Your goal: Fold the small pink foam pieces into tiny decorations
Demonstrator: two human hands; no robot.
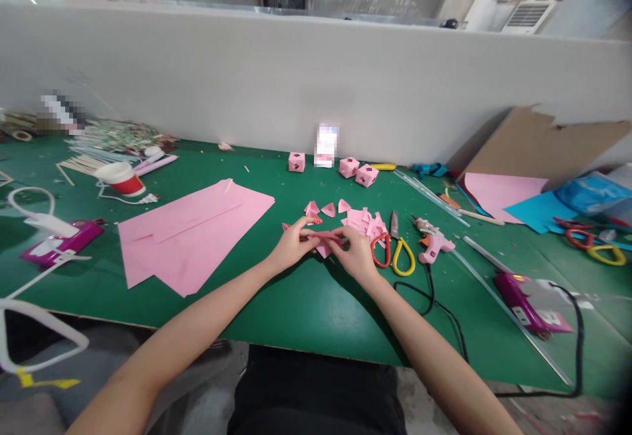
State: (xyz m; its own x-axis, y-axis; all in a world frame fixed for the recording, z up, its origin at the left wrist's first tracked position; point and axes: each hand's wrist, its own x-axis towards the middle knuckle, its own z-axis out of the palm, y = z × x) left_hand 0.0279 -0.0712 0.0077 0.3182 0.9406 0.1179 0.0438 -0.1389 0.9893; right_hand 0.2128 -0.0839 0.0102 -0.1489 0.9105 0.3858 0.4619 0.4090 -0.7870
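Between my two hands is a small folded piece of pink paper [324, 235], pinched at both ends above the green table. My left hand [295, 244] grips its left end with fingers closed. At the right end, my right hand [354, 252] holds it between thumb and fingers. Small folded pink pieces [328, 210] lie just beyond my hands. A pile of pink paper scraps [364, 222] is beside my right hand, next to scissors [394, 241] with red and yellow handles. Further back stand pink paper cubes [297, 162] with dark diamond openings.
Large pink sheets [197, 234] cover the table's left part, near a red paper cup [121, 178]. A pink glue gun [434, 241] with a black cord lies right of the scissors. Purple power strips [530, 303] sit at both sides. A grey partition [222, 79] runs behind.
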